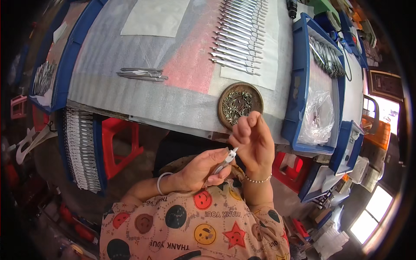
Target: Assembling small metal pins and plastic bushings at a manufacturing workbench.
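My left hand [203, 169] is closed round a slim silver metal tool part [226, 160]; its pointed end with small dark holes sticks out past the thumb, and the rest is hidden in the palm. My right hand [253, 143] is raised just right of that tip, its fingers curled; anything small between them cannot be made out. Right behind it on the table stands a round brown bowl [222, 113] of small metal pins [237, 104]. Farther back, several long silver tool parts [238, 43] lie in a neat row on white paper.
A small pile of flat metal strips [142, 74] lies mid-table. Blue trays stand at the right [298, 86] and left [73, 56], holding metal parts; the right one also has a clear plastic bag [318, 117]. Below the table edge are a red stool [119, 145] and a crate of stacked parts [82, 149].
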`<state>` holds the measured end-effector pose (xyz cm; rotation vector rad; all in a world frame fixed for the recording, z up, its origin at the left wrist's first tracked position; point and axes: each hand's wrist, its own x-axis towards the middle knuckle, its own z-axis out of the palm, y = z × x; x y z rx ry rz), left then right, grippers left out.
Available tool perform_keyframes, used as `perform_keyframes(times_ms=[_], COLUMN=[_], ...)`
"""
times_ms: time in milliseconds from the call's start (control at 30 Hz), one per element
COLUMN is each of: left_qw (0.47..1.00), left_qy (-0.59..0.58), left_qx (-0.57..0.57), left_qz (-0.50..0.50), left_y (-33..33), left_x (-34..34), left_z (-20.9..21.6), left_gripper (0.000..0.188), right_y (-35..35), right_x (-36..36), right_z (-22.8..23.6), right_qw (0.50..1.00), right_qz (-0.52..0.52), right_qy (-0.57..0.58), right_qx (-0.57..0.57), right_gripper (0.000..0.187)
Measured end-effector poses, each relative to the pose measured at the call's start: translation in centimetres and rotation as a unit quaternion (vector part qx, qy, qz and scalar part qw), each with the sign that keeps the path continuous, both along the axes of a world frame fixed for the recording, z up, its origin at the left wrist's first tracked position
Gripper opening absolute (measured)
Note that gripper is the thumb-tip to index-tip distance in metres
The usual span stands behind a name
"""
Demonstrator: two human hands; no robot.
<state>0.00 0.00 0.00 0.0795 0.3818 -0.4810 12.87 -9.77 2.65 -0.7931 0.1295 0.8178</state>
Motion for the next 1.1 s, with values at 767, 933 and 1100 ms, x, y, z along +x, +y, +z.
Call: perform_keyframes(times_ms=[767,933,1100], left_qw=[0.997,0.994,0.991], left_qy=[0.034,0.052,0.091], left_qx=[-0.062,-0.095,-0.094], left_qz=[0.006,0.002,-0.009], left_y=[1.3,1.6,2.2], left_x=[1.1,1.5,1.6], left_z=[0.0,0.1,0.7], left_gripper=[0.035,0.034,0.028], right_y=[-2.7,-1.6,-0.3], right_x=[2.5,2.6,3.0], right_z=[4.4,6.5,7.3], right_qw=[0.802,0.684,0.480], right_qz=[0.204,0.287,0.357], right_qy=[-0.479,-0.598,-0.759], right_qx=[-0.291,-0.303,-0.256], right_gripper=[0.014,0.023,0.032])
